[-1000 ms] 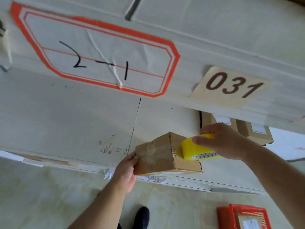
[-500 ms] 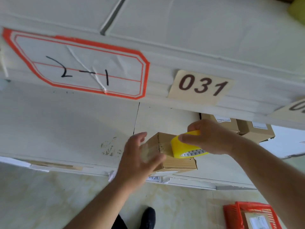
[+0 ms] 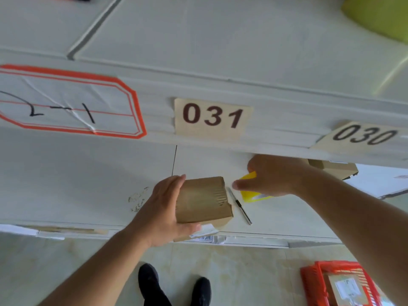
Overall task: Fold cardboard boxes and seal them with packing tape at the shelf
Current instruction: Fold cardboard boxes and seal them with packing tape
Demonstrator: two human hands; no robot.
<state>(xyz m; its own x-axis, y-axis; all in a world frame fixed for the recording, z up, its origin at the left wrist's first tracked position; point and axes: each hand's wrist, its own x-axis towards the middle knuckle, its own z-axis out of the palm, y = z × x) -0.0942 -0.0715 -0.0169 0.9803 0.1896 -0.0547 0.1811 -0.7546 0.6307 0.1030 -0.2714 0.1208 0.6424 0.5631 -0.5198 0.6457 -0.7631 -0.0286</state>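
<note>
Head view looks down at a white shelf (image 3: 66, 184) with two bare arms reaching in. A small cardboard box (image 3: 202, 198) sits on the shelf near its front edge, partly past the lip, with a torn corner on its right side and a strip of shiny tape or label hanging under its near edge. The left hand (image 3: 163, 214) grips the box from the left, fingers curled over the top far edge and the thumb wrapped under the near side. Just right of the box lies a thin knife (image 3: 240, 206), slanted, its tip near the box's far right corner and apart from the hands. Beyond the knife, the right hand (image 3: 271, 177) holds a yellow tape roll (image 3: 248, 192) from above, fingers curled round it, the index finger stretched toward the box; the roll is close to the shelf, but whether it touches cannot be told.

Above, the front beam of the next shelf carries a red-bordered label (image 3: 70, 102) with handwritten marks, a tan tag reading 031 (image 3: 212, 117), and another tag reading 030 (image 3: 364, 136). Behind the right arm, more brown boxes (image 3: 333, 167) stand deeper on the shelf. On the pale floor (image 3: 55, 261) below are two black shoes (image 3: 174, 286) and, at lower right, a red basket (image 3: 313, 281) holding a labelled parcel (image 3: 346, 288). A yellow-green object (image 3: 379, 16) shows at the top right corner.
</note>
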